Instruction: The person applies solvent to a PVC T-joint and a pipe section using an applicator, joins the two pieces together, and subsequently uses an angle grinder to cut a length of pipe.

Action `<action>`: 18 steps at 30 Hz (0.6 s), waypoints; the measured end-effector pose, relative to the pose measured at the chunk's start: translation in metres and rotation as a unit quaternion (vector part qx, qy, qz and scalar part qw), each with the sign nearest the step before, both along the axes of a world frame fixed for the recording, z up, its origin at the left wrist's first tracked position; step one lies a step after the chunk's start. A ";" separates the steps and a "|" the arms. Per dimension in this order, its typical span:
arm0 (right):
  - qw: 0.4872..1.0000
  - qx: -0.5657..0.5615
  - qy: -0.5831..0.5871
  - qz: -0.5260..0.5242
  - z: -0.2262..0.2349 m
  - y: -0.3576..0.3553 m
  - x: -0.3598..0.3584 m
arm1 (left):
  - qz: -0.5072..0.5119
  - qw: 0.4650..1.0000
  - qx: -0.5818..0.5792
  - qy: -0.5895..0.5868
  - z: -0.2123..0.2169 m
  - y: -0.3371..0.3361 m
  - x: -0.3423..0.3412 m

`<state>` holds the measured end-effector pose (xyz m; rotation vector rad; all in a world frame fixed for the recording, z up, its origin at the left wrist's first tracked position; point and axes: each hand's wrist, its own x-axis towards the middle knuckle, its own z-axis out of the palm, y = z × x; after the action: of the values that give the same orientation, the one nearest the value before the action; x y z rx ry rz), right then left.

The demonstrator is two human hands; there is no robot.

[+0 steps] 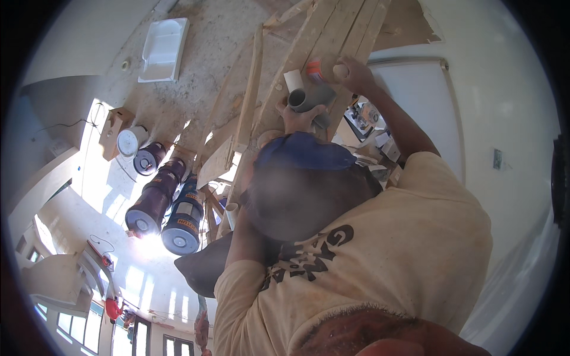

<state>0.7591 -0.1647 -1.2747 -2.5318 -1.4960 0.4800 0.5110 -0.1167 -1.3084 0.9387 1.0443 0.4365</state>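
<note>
My left hand (300,120) is closed round a grey plastic pipe fitting (319,98) with a branch, its round open end (297,98) facing up. To the right and further off, my right hand (358,77) is closed on a small round tan thing (341,71) that I cannot make out. Beside it, on the planks (332,35), a small orange-red and white container (314,71) shows blurred. A short cream pipe piece (293,80) stands just behind the fitting. My dark-clad lap (303,202), with blue cloth at its far edge, hides part of the planks.
Stacked dark purple buckets (145,213), blue buckets (181,228) and a white-lidded bucket (132,141) stand on the floor at left. A white tray (164,50) lies far left. Timber pieces (251,89) flank the planks. A white panel (415,107) and piled items (365,121) are at right.
</note>
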 end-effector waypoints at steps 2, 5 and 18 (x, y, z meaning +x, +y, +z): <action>0.999 0.043 0.009 0.001 -0.011 -0.013 0.001 | -0.009 1.000 -0.013 0.015 0.009 0.003 -0.006; 0.999 0.032 0.014 -0.016 -0.016 -0.015 -0.001 | -0.094 0.988 -0.124 0.018 0.021 0.028 -0.025; 0.993 0.047 0.028 -0.102 -0.005 -0.010 -0.015 | -0.006 0.994 -0.108 -0.012 0.030 0.044 -0.066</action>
<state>0.7442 -0.1749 -1.2800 -2.5389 -1.1949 0.4367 0.4451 -0.0727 -1.2782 0.7449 1.0405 0.3180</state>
